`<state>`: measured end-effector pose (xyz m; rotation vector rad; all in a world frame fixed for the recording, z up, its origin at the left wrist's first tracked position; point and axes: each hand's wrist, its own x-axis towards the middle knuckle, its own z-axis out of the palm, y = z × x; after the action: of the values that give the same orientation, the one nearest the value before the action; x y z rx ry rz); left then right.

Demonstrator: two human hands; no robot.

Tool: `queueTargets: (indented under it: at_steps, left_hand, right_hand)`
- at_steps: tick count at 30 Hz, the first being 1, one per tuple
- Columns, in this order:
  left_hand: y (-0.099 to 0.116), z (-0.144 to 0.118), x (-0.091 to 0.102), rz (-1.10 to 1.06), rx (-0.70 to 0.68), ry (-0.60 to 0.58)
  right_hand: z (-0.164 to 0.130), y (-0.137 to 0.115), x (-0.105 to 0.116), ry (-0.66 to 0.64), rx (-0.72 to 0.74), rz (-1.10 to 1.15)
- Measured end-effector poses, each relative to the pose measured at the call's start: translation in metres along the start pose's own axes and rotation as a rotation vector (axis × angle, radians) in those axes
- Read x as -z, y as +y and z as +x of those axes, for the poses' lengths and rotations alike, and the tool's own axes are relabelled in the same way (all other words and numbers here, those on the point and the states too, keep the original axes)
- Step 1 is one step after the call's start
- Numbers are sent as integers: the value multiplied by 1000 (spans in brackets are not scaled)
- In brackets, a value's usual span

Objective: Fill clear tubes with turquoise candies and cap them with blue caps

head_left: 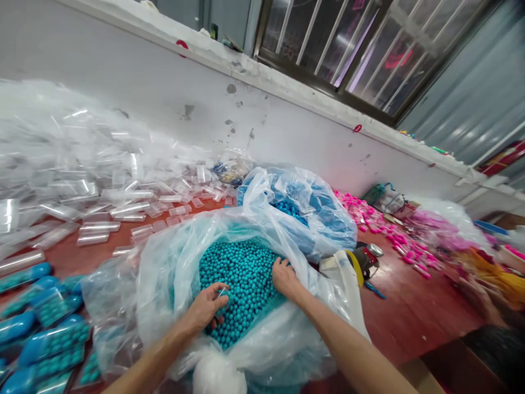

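A large clear plastic bag (pixel 164 273) lies wide open in front of me, filled with small round teal beads (pixel 246 290). Over the left side of the beads, my left hand (pixel 211 306) is closed around a clear plastic tube (pixel 222 292), of which only a glinting edge shows. At the right rim of the bead heap is my right hand (pixel 285 278), its fingers curled in against the beads and the bag wall. What it holds, if anything, is hidden. Filled tubes with blue caps (pixel 53 342) lie at the lower left.
Many empty clear tubes (pixel 123 208) are heaped on the red table (pixel 394 323) along the wall. Behind my bag stands a second bag (pixel 328 219) with blue pieces. Pink pieces (pixel 385 230) spread to the right, beyond a dark metal-topped object (pixel 369 257). Another person's arm (pixel 479 295) shows at far right.
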<state>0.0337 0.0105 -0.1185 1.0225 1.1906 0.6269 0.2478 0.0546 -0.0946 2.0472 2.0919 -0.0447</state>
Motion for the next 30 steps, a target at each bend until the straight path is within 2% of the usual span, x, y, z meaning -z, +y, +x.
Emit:
queueTargets:
  at_steps: [2, 4, 15, 21, 26, 28, 30]
  left_hand:
    - [-1, 1, 0, -8, 1, 1]
    - [-1, 0, 0, -26, -3, 2]
    - [-4, 1, -1, -44, -1, -2]
    - [-7, 0, 1, -89, -34, -49]
    - [-8, -1, 2, -140, -56, -87]
    - [-8, -2, 3, -153, -62, -97]
    - [-8, -3, 3, -167, -72, -119]
  right_hand:
    - [7, 8, 1, 23, -120, -3]
    - [10, 10, 2, 18, -164, 22]
    - [5, 23, 11, -53, -139, 126]
    - [12, 20, 23, -78, -30, 313]
    - [4, 22, 29, -77, 119, 483]
    - [-2, 20, 34, 3, 189, 443]
    - [-9, 14, 39, 147, 248, 368]
